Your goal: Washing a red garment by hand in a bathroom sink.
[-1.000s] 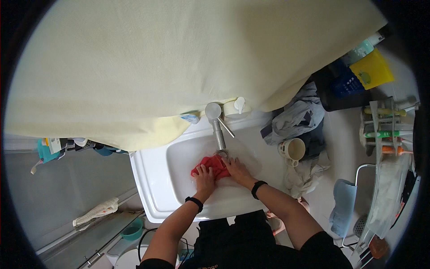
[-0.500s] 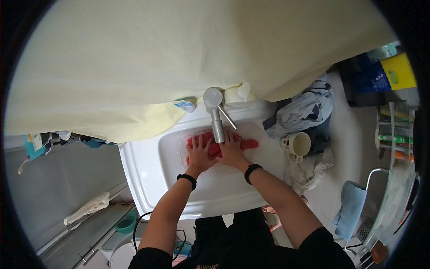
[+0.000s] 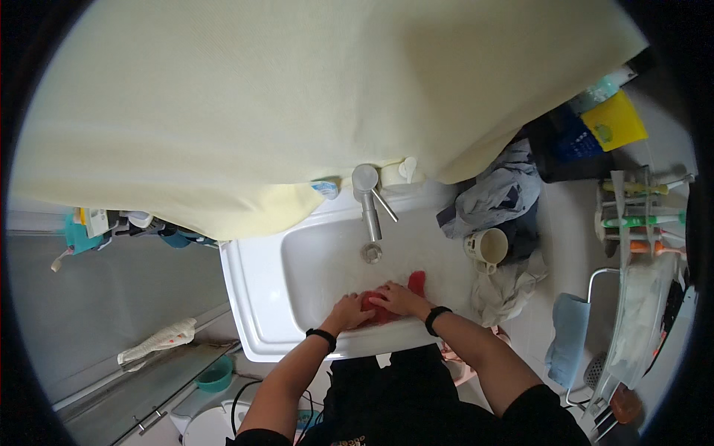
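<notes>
A wet red cloth [image 3: 417, 282] lies bunched up against the near wall of the white sink [image 3: 312, 260], with one narrow end sticking out to the right. Both hands press into it. My left hand [image 3: 346, 313] is closed over its left side, the fingertips bent into the fabric. From the right, my right hand [image 3: 402, 299] grips the top of the bundle with curled fingers. Part of the cloth is hidden beneath the hands. The steel faucet [image 3: 370, 209] stands at the back of the basin, over the drain [image 3: 371, 253].
Right of the basin, a mug [image 3: 487, 247] rests among grey and white crumpled clothes [image 3: 497, 197]. A pale yellow curtain [image 3: 297, 97] hangs behind the sink. Toothbrushes stand in a rack [image 3: 621, 201] at far right, near a blue towel [image 3: 569, 338]. A green bowl [image 3: 216, 375] is low at left.
Both hands have drawn the red cloth from under the faucet toward me, to the sink's near side. The drain has come into sight. The whole view has shifted slightly.
</notes>
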Demonstrator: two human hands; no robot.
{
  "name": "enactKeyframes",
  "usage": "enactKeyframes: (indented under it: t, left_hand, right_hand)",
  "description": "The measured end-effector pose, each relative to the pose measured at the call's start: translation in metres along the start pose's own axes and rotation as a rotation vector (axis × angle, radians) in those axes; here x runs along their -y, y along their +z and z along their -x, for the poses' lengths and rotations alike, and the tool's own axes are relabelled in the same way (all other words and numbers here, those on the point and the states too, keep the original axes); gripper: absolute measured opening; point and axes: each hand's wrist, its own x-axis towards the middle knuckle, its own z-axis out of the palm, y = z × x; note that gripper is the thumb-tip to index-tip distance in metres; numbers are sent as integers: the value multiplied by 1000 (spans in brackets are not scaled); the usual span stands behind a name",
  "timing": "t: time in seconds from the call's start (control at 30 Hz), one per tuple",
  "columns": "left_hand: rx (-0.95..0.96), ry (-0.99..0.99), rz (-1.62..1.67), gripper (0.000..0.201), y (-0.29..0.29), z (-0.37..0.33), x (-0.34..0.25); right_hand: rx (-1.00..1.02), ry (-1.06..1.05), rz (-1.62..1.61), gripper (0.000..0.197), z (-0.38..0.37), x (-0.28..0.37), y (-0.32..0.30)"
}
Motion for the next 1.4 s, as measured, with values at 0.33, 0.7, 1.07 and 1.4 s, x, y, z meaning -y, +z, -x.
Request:
enactKeyframes:
  t: [0.33,0.7,1.07,1.4]
  left_hand:
    - [-65,-196,-141,86,-24,33,-43]
    - [-63,-37,-6,66,5,18,-6]
    - [-33,-114,13,68,3,27,-9]
    - [-113,-22,-102,82,-8,49,-28]
  right_hand:
    - [-180,172,456,59,10,34,4]
    - [-57,270,116,73,-3,30,20]
    - [65,312,-56,67,5,41,8]
    - [1,203,127,80,19,53,10]
